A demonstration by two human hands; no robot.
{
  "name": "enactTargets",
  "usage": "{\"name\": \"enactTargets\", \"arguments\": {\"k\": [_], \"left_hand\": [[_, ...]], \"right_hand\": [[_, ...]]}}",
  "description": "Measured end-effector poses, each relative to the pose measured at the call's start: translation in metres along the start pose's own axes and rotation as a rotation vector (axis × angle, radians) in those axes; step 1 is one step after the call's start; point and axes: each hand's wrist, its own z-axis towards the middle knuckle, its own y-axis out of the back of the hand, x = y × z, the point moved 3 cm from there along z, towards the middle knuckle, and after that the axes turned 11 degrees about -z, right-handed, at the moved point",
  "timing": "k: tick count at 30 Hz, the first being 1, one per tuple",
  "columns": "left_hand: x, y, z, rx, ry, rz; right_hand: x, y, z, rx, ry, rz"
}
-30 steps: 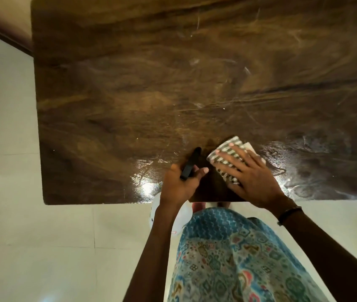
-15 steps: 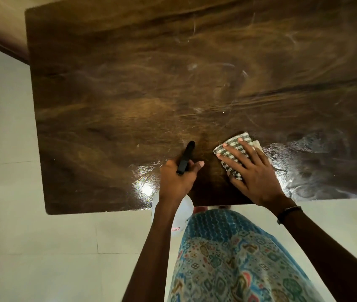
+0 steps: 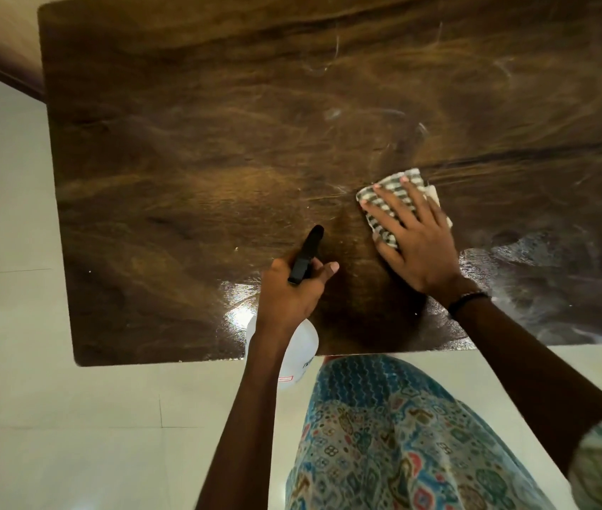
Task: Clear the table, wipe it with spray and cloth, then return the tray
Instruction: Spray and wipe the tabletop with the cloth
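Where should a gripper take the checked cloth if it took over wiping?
From above, palm-down. The checked cloth lies folded flat on the table, so nothing stands up to pinch. The right hand presses it with spread fingers. To lift it, pinch the free white edge at its right, probably the easiest part.

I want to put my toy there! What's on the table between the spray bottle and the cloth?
Nothing: in the head view, only bare, shiny wooden table lies between the spray bottle in the left hand and the checked cloth.
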Motion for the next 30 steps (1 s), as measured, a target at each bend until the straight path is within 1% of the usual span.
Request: {"name": "enactTargets", "arguments": {"k": [3, 6, 8, 10, 12, 15, 18, 20, 23, 26, 28, 30], "left_hand": [[-0.001, 0.004, 0.003, -0.009, 0.002, 0.011], [-0.006, 0.006, 0.006, -0.031, -0.005, 0.020], [-0.010, 0.008, 0.006, -0.048, -0.003, 0.007], [-0.014, 0.011, 0.007, -0.045, -0.002, 0.003], [-0.017, 0.014, 0.009, -0.031, 0.001, 0.013], [-0.017, 0.020, 0.015, -0.021, -0.009, 0.037], [-0.016, 0.023, 0.023, -0.038, 0.014, 0.019], [-0.016, 0.023, 0.026, -0.044, 0.011, 0.021], [-0.020, 0.023, 0.029, -0.024, -0.018, 0.063], [-0.020, 0.022, 0.034, 0.019, -0.059, 0.130], [-0.021, 0.023, 0.039, 0.017, -0.046, 0.143], [-0.024, 0.022, 0.042, 0.033, -0.028, 0.144]], "right_hand": [[0.034, -0.001, 0.021, 0.021, 0.109, 0.002], [0.064, -0.007, 0.011, 0.031, 0.260, 0.028], [0.066, -0.010, -0.011, 0.045, 0.367, -0.001], [0.050, -0.012, -0.033, 0.052, 0.436, -0.039], [0.025, -0.012, -0.043, 0.057, 0.405, -0.063], [0.004, -0.006, -0.031, 0.075, 0.262, -0.046], [0.017, 0.001, -0.003, 0.020, 0.088, 0.002], [0.036, 0.003, 0.019, -0.001, 0.022, 0.008], [0.068, 0.002, 0.045, 0.041, 0.069, 0.012], [0.087, -0.003, 0.041, 0.022, 0.209, 0.021], [0.083, -0.009, 0.020, 0.021, 0.325, -0.006], [0.061, -0.014, -0.006, 0.042, 0.377, -0.051]]}}
